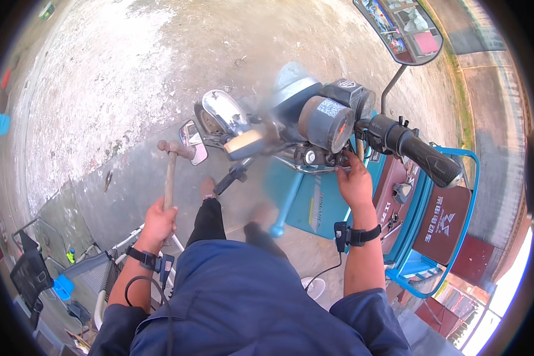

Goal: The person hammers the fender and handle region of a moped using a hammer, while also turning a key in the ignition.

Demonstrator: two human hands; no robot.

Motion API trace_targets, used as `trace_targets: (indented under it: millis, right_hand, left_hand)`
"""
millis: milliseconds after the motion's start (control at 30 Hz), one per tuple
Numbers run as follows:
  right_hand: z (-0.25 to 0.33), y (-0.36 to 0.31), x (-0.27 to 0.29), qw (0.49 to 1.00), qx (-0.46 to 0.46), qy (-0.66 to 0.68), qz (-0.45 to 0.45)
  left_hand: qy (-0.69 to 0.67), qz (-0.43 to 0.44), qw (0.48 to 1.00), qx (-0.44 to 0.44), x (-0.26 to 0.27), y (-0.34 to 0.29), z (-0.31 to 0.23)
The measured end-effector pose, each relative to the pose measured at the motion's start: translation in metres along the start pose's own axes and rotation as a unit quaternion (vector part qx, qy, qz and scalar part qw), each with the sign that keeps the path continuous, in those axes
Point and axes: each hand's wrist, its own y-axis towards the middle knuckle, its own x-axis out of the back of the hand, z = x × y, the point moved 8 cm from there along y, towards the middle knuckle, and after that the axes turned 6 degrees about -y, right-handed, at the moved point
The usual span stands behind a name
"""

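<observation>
My left hand (158, 224) is closed round the wooden handle of a hammer (170, 172), whose rusty head points up and away from me. Ahead and to the right stands a teal cargo tricycle with a round gauge (328, 124) at the middle of its handlebar. My right hand (355, 183) reaches in just below the gauge, its fingertips bent together at a small dark part by the handlebar clamp (312, 156). A short tan rod (360, 148) shows right above those fingers; what they grip is partly hidden. The black right handlebar grip (431, 158) lies beyond that hand.
A mirror (409, 35) rises on a stalk at the upper right; a smaller mirror (194, 142) sits behind the hammer head. A teal-railed seat (442, 228) is at right. A folding chair (95, 276) stands by my left arm, a white bucket (314, 288) near my right.
</observation>
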Motion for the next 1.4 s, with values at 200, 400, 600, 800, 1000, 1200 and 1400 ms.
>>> trace_targets:
  millis: [200, 400, 600, 800, 1000, 1200, 1400]
  right_hand:
    - [0.010, 0.001, -0.002, 1.000, -0.009, 0.014, -0.002]
    - [0.014, -0.008, -0.006, 0.998, -0.029, 0.048, -0.005]
    - [-0.025, -0.038, 0.055, 0.949, -0.220, 0.220, -0.053]
    - [-0.018, -0.085, 0.239, 0.861, -0.259, 0.406, -0.162]
    - [0.089, -0.018, 0.282, 0.952, -0.238, -0.190, 0.027]
    - [0.114, 0.060, 0.226, 0.887, -0.239, -0.335, 0.211]
    - [0.107, 0.043, 0.208, 0.869, -0.289, -0.305, 0.259]
  left_hand:
    - [0.069, 0.032, 0.996, -0.039, 0.005, 0.009, -0.055]
    - [0.144, 0.112, 0.982, -0.056, -0.023, 0.013, -0.098]
    - [0.149, 0.216, 0.963, -0.065, -0.062, 0.042, -0.143]
    - [0.155, 0.260, 0.952, -0.037, -0.059, 0.088, -0.155]
    - [0.165, 0.296, 0.941, -0.013, -0.028, 0.117, -0.172]
    - [0.183, 0.283, 0.942, 0.001, 0.018, 0.140, -0.178]
    - [0.187, 0.276, 0.943, 0.011, 0.029, 0.149, -0.187]
